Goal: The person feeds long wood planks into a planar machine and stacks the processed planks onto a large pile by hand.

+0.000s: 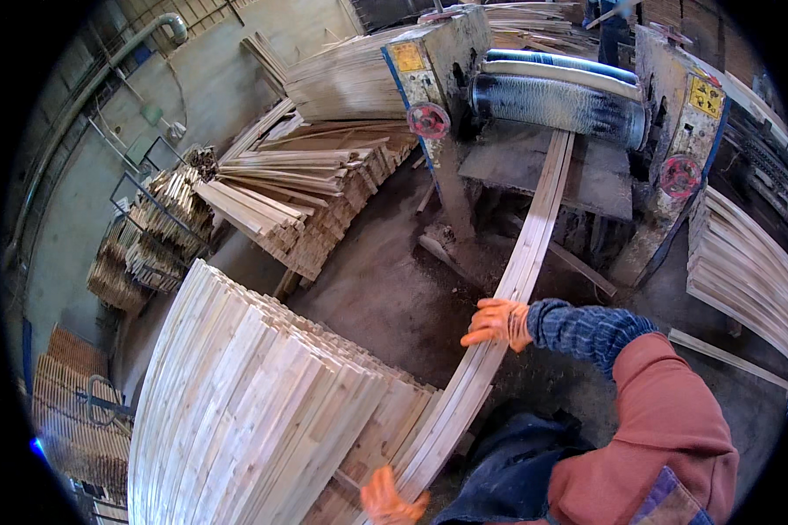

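Observation:
Several long pale wooden strips (527,254) lie side by side and run from the lower middle up to the rollers of a machine. My right hand (499,323), in an orange glove, is closed across them about midway along, its fingers reaching over to their left edge. Lower down, near the bottom rim, my left hand (392,499), also gloved in orange, grips their near part; some of it is cut off by the picture's edge. Beside it on the left rises a tall stack of wooden strips (245,385).
The machine's dark ribbed roller (560,107) sits above a metal bed plate (508,171). Red handwheels (428,121) are on its two side posts. More strips are piled at the far left (298,206) and the right (744,262). Behind the machine, a person (613,35) is partly visible.

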`<state>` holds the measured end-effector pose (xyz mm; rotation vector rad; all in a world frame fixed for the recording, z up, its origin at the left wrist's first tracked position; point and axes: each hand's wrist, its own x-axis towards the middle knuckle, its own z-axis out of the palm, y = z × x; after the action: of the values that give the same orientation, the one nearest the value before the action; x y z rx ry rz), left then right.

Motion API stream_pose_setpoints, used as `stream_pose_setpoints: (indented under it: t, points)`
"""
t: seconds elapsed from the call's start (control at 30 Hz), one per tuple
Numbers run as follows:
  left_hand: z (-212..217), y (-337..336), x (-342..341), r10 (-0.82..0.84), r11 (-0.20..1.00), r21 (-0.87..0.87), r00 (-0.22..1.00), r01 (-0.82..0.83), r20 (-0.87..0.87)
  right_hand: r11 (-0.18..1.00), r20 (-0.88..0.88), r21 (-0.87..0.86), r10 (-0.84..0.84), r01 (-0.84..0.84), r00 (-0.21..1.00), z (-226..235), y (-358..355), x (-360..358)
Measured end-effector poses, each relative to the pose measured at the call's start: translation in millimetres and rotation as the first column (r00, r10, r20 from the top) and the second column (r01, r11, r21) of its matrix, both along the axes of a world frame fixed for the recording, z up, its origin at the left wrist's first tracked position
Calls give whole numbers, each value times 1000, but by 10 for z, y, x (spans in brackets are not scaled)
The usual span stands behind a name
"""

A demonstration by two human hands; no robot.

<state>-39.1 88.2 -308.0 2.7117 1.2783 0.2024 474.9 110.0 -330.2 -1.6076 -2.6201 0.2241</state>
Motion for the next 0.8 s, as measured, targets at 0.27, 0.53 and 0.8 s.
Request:
stream_pose_setpoints:
  t: [0.27,0.53,0.8]
  points:
    - [188,244,-1005,418,879,-57,824,-472,-383,739,27,268,-647,618,762,-414,55,573]
    - [-215,359,7,370,929,29,920,-370,-128,970,-221,206,-82,129,972,-323,13,-1159]
    - [-199,-22,494,180,984,-31,977,-177,111,955,-8,-196,225,-223,974,85,4,-2079]
